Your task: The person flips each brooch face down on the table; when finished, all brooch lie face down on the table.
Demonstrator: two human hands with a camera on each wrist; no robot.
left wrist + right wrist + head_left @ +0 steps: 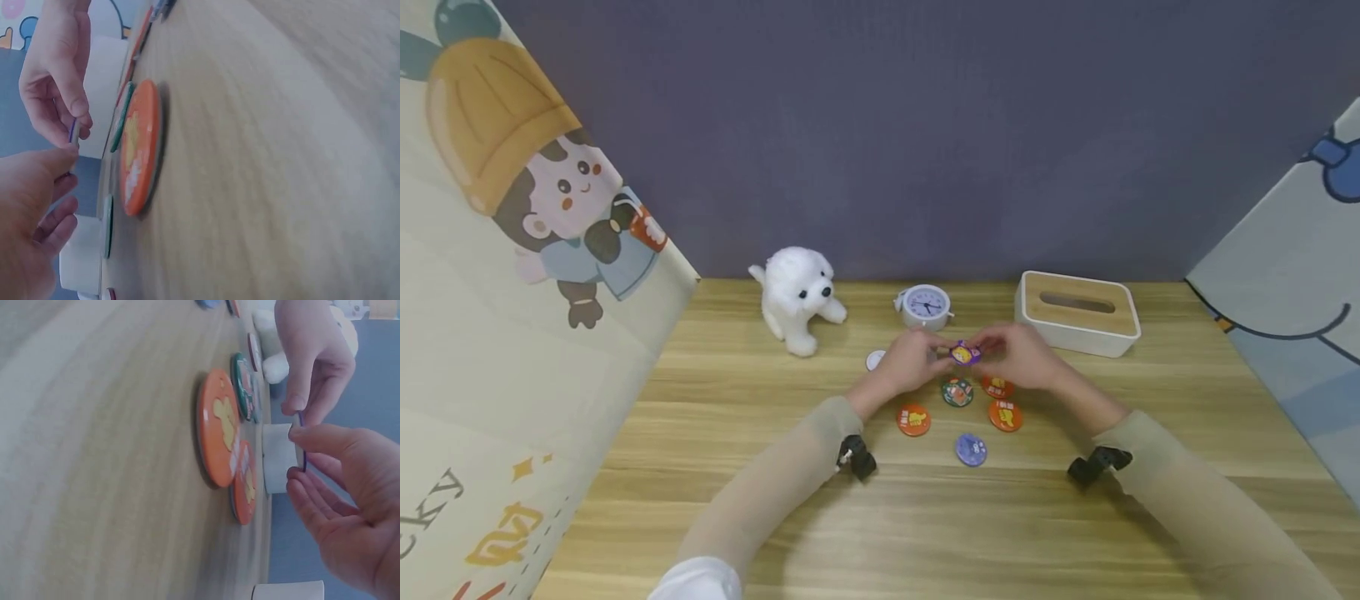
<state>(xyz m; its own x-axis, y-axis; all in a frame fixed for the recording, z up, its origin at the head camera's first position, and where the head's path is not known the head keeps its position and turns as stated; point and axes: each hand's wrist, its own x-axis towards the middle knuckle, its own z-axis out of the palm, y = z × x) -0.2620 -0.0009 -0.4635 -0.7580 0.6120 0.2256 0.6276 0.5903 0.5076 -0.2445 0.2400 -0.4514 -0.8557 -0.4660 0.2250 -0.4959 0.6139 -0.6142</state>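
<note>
Between both hands, above the table, is a small purple badge (965, 353) with a yellow cartoon picture. My left hand (917, 358) pinches its left edge, and my right hand (1018, 357) pinches the right edge. From the side, the right wrist view shows its pale face and thin purple rim. Under the hands lie a green badge (957, 392) and two orange badges with yellow thumbs, one (1005, 415) in front of the other (997, 386). Another orange badge (913, 420) and a blue-purple badge (972, 450) lie nearer the front. A whitish badge (876, 360) is partly covered by the left hand.
A white plush dog (797, 300) sits at the back left. Behind the hands stands a white alarm clock (926, 307). At the back right, a white tissue box (1078, 312) with a wooden lid is close to the right hand. A dark wall (917, 142) closes off the wooden table (962, 533).
</note>
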